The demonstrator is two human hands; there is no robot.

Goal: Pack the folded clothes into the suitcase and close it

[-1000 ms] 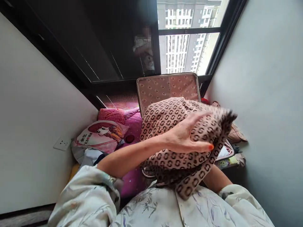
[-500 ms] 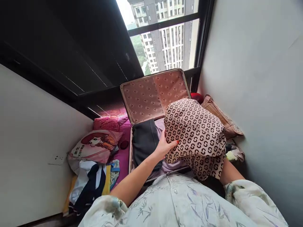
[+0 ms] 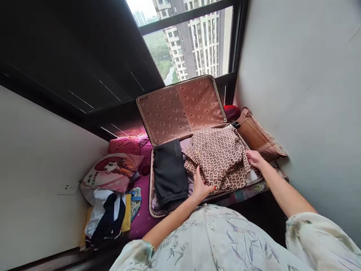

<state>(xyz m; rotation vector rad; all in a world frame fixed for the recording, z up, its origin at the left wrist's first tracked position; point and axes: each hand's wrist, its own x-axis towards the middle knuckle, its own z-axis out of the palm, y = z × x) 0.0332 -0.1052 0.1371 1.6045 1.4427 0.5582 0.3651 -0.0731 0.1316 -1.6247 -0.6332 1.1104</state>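
A folded beige garment with a dark brown repeating print (image 3: 217, 154) lies in the right part of an open suitcase (image 3: 151, 184). My left hand (image 3: 200, 189) grips its lower left edge, thumb on top and the fingers partly hidden by cloth. At the garment's right edge, my right hand (image 3: 254, 159) pinches the fabric, its fingertips partly covered. Folded black trousers (image 3: 170, 173) lie in the suitcase to the left, over pale purple clothing (image 3: 184, 143). The suitcase's pink-brown patterned lid lining (image 3: 172, 109) leans upright against the window side.
Left of the suitcase are a pink cartoon cushion (image 3: 115, 171), a red pillow (image 3: 124, 146) and a pile of clothes (image 3: 105, 214) on a purple sheet (image 3: 141, 216). A brown woven cushion (image 3: 256, 133) rests by the right wall (image 3: 304, 94).
The printed garment has come down flat into the suitcase. My right hand, hidden under it before, now shows at its right edge. My left hand has moved slightly lower.
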